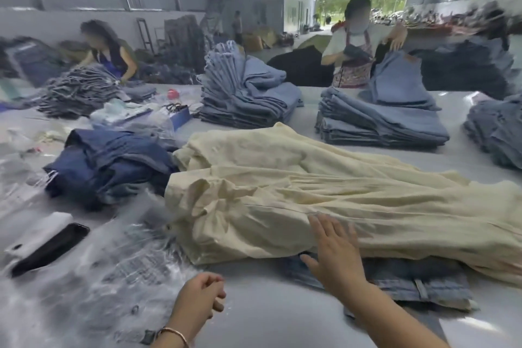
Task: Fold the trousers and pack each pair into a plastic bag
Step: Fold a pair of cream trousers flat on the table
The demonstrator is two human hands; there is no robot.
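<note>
- The right hand [334, 251] is held flat with its fingers straight and slightly spread, laid at the near edge of the cream trousers [324, 192].
- The cream trousers are spread lengthways across the grey table [268, 313], waist towards the left, legs running off to the right.
- A pair of blue jeans [409, 282] is seen under the cream trousers, its waistband towards the near edge of the table; the thumb of the right hand is just over it.
- The left hand [199, 302] is held above the table with its fingers curled in; whether anything is pinched in it cannot be told.
- A thin bracelet [173, 333] is worn on the left wrist.
- Clear plastic bags [132, 257] are spread on the table to the left of the cream trousers, blurred.
- A dark phone [50, 248] is laid on the plastic, further left.
- A heap of dark blue trousers [113, 164] is piled just beside the waist of the cream pair.
- Stacks of folded light blue jeans [381, 118] are set further back on the table.
- Two other people [361, 45] are seen behind the stacks.
</note>
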